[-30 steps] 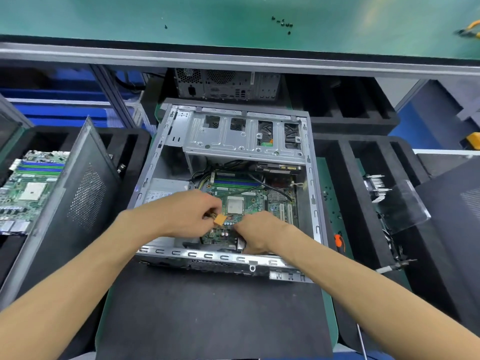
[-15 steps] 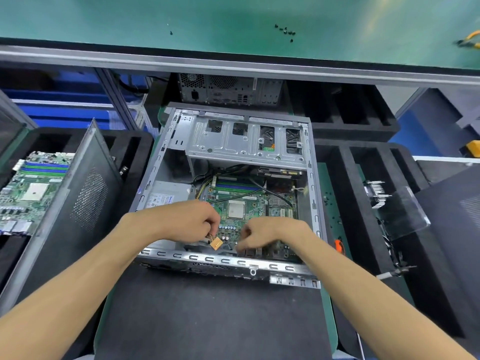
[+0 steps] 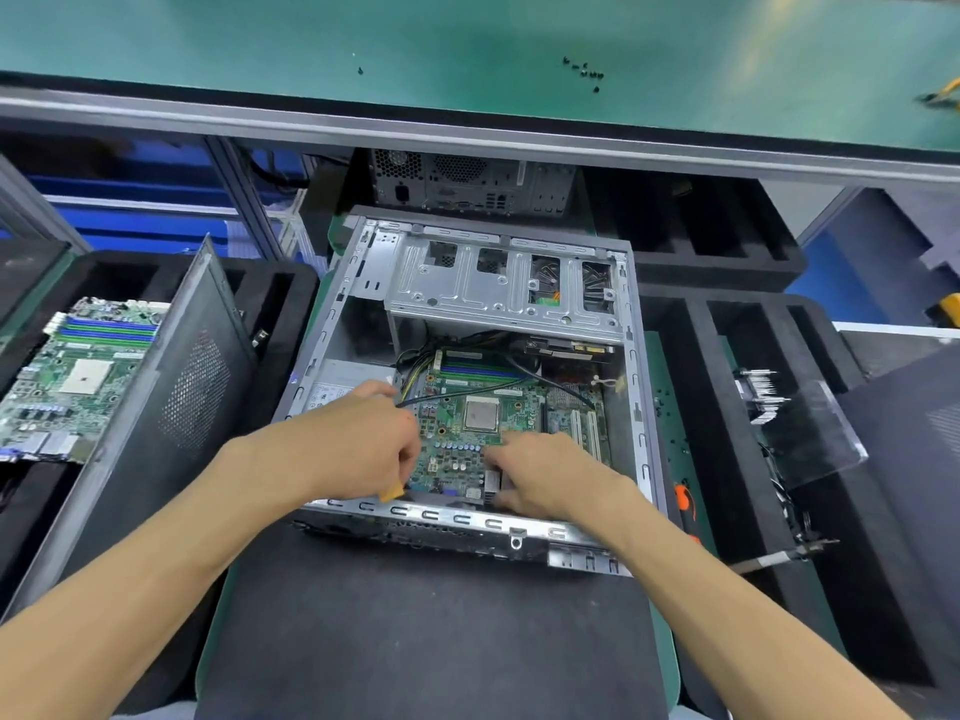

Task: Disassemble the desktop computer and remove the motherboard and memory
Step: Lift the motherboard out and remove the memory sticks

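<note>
An open grey desktop case (image 3: pixel 641 407) lies on its side on a black mat. Inside it sits the green motherboard (image 3: pixel 452 449) with a bare CPU (image 3: pixel 481 413) and blue memory slots (image 3: pixel 483 370) further back. My left hand (image 3: pixel 363 439) is inside the case at the board's near left edge, fingers closed on a small orange connector (image 3: pixel 390 494). My right hand (image 3: pixel 540 472) rests on the board's near right part, fingers bent down over components by the case's front rail. What its fingertips touch is hidden.
A removed side panel (image 3: pixel 171 407) leans at the left, with another motherboard (image 3: pixel 78 387) in a black foam tray beyond it. A second computer (image 3: pixel 467 184) stands behind the case. An orange-handled screwdriver (image 3: pixel 684 504) and a heatsink (image 3: pixel 763 402) lie at the right. Screws (image 3: pixel 584 70) dot the green bench.
Both hands have moved toward me, down to the board's near edge. The orange connector went with my left hand from the board's middle to the case's front rail.
</note>
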### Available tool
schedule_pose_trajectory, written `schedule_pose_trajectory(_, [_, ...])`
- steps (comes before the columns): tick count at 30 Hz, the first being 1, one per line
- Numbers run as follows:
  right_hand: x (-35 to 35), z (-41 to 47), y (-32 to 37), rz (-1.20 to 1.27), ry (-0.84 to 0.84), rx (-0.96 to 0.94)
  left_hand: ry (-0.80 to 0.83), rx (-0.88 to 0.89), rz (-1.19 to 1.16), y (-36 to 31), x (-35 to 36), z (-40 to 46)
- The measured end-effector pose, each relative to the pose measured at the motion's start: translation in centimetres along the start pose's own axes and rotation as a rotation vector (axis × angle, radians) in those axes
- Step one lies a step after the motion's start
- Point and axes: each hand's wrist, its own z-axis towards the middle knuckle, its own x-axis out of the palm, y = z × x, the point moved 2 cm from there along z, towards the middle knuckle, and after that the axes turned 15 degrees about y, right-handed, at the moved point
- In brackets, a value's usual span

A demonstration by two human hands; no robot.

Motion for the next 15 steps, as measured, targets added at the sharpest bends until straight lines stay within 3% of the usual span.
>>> schedule_pose_trajectory(5, [-0.2,-1.1,-0.2,0.011,-0.087,-0.01,-0.083,0.005,-0.001,0.0,0.2,0.0])
schedule_pose_trajectory(10, [-3.1,-2.9,-1.5,0.25,-0.315,-0.022,-0.125,0.032,-0.004,-0.2,-0.4,-0.1])
schedule_pose_trajectory(15, [-4.6,-3.6,-2.6,0.344,-0.274,-0.029,-0.324,0.148,-0.046,-1.1,-2.1,-2.0])
